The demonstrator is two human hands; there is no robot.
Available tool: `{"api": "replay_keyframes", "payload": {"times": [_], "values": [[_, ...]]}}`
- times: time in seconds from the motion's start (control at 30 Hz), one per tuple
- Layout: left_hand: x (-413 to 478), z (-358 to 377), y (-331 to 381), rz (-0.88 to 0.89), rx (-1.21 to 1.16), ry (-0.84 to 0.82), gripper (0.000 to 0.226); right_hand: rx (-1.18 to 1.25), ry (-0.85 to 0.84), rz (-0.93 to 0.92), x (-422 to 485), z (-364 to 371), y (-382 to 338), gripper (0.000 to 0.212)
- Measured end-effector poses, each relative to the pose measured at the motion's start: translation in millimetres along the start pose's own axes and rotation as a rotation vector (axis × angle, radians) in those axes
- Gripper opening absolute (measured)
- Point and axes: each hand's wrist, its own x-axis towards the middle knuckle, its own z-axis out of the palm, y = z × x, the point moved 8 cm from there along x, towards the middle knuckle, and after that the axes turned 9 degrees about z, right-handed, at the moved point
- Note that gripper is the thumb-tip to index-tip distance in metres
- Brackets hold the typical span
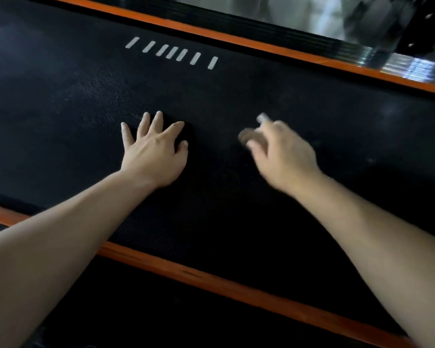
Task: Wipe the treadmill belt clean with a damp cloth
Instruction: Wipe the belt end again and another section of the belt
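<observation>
1. Under both hands lies the black treadmill belt point(261, 84). Its long axis runs left to right across the view, dropping toward the right, and both ends are cut off by the frame.
2. The left hand point(152, 156) rests flat on the belt, fingers straight and spread, holding nothing.
3. The right hand point(284, 156) is blurred, with its fingers looking curled. A small brownish lump point(246, 137) and a whitish tip point(261, 118) show at its fingertips. I cannot tell whether this is a cloth or whether the hand grips it.
4. Seven white dashes point(171, 52) sit in one row beyond the left hand.
5. Two orange strips edge the belt, one point(236, 40) beyond the hands and one point(211, 280) under the forearms.
</observation>
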Motion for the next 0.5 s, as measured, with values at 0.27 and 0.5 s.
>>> {"api": "replay_keyframes", "payload": {"times": [0.27,0.5], "values": [[34.8,6.1,62.3,0.119,-0.108,-0.028,0.053,0.082,-0.144,-0.384,-60.1,0.1,-24.5,0.037],[36.6,30.4,71.2,0.099,-0.047,-0.042,0.057,-0.032,0.082,0.154,45.7,-5.1,57.1,0.034]]}}
